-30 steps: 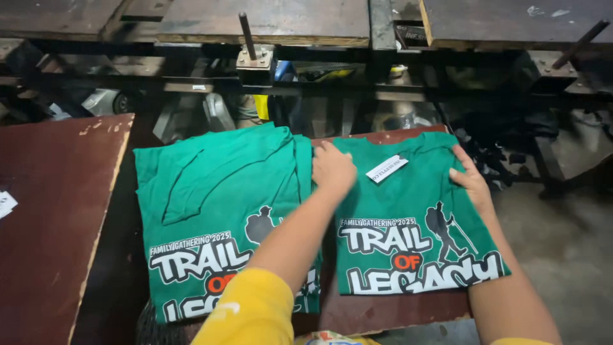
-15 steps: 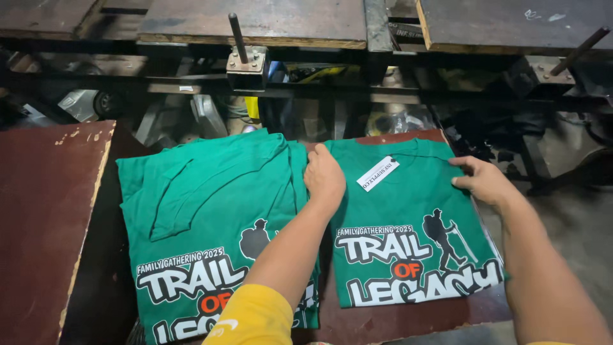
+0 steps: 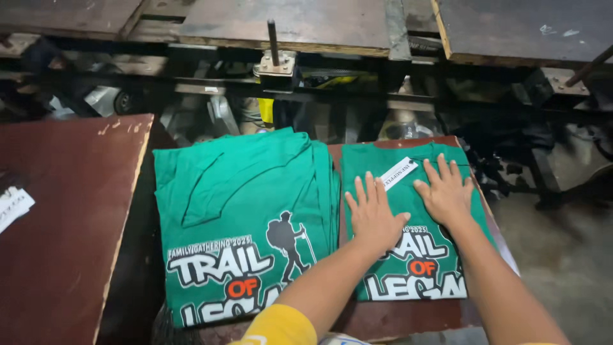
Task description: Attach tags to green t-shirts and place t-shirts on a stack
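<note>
Pressing flat with fingers spread and grasping nothing, the left hand (image 3: 373, 214) and right hand (image 3: 445, 191) lie on the green shirt (image 3: 418, 255), already spread on the brown board (image 3: 408, 316), right of the folded shirt pile (image 3: 242, 217), smoothing seemingly unfinished.

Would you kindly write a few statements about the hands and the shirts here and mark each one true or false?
1. Both hands, left hand and right hand, lie flat on the right green T-shirt. True.
2. The white tag lies on the left T-shirt stack. False: it lies on the right shirt.
3. The shirts are red. False: green.
4. A brown board stands left of the stack. True.
</note>
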